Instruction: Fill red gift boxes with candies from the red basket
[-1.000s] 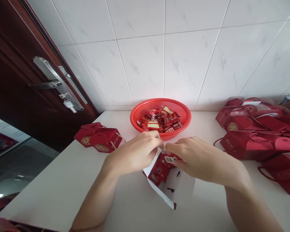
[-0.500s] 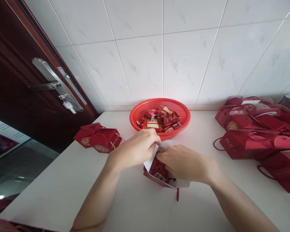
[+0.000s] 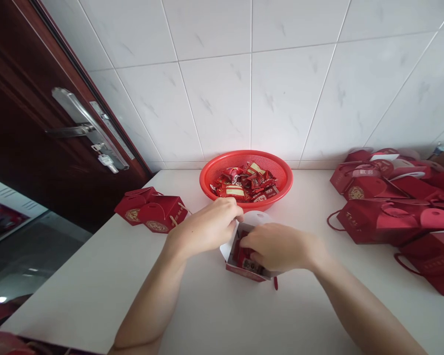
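An open red box with a white inside (image 3: 246, 273) stands on the white table, its flaps raised. Red-wrapped sweets (image 3: 252, 265) lie in it. My left hand (image 3: 216, 222) is closed at the box's upper left edge, its fingertips pinched on a flap. My right hand (image 3: 277, 246) reaches into the box from the right with its fingers curled down on the sweets; the fingertips are partly hidden. Just behind my hands sits a red plastic basket (image 3: 283, 190) holding several wrapped sweets (image 3: 257, 182).
Two closed red boxes (image 3: 159, 214) stand at the table's left. Several red boxes (image 3: 377, 222) crowd the right side. A tiled wall (image 3: 210, 108) runs behind the table (image 3: 133, 286), and a dark door (image 3: 25, 98) with keys in its lock is at the left.
The box has turned slightly and its near edge has shifted up and to the right. My right hand has moved a little upward, and the far flap shows more.
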Demonstrator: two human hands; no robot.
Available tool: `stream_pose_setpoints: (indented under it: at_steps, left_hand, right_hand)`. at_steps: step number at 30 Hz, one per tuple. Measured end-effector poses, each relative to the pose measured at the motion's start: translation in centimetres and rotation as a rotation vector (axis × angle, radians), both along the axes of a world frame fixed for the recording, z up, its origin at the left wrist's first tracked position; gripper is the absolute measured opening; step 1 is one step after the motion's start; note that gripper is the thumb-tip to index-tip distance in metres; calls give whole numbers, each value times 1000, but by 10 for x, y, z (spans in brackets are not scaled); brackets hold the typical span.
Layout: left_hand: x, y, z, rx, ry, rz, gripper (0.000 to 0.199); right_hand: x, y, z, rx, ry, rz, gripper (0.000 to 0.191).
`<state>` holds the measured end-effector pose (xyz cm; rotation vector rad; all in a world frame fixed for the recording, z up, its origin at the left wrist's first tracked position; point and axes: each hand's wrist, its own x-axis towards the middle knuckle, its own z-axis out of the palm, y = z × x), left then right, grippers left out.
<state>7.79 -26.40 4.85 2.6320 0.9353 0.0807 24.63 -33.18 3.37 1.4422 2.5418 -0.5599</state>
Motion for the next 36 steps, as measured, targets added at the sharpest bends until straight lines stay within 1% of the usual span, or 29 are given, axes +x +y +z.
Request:
stream_pose_setpoints:
  at_steps: [2, 5, 7, 9, 12, 16, 18, 21, 26, 28, 31, 36]
  left_hand:
    - [-1, 2, -2, -6, 13, 13, 30]
    - [-2, 4, -2, -18, 48, 54, 31]
    - [-2, 5, -2, -28, 82, 48, 30]
    - [-2, 7, -1, -28, 106, 18, 29]
    - [-3, 8, 1, -20, 108, -10, 28]
    - [-1, 7, 3, -16, 76, -31, 27]
    - [3, 4, 4, -10, 17, -60, 29]
    - [14, -1, 2, -4, -103, -101, 31]
    - [34, -5, -9, 9, -327, -135, 24]
    - [37, -5, -13, 14, -371, -138, 23]
    - [38, -5, -14, 21, -343, -157, 23]
    - [35, -12, -7, -82, -148, -170, 39]
  right_hand:
    - [16, -4, 12, 40, 98, 9, 23]
    - [43, -12, 26, 92, 244, -54, 26]
    - [55, -16, 29, 133, 313, -128, 29]
    - [62, -18, 27, 170, 367, -187, 31]
    - [62, -21, 16, 211, 443, -222, 28]
    - [60, -31, -3, 273, 487, -255, 29]
    - [63, -38, -12, 273, 523, -285, 27]
    - [69, -46, -21, 243, 632, -337, 27]
    - [79, -51, -34, 227, 792, -452, 28]
    - [80, -51, -41, 232, 844, -480, 29]
    - [77, -51, -52, 286, 919, -468, 27]
    - [68, -50, -72, 419, 942, -349, 21]
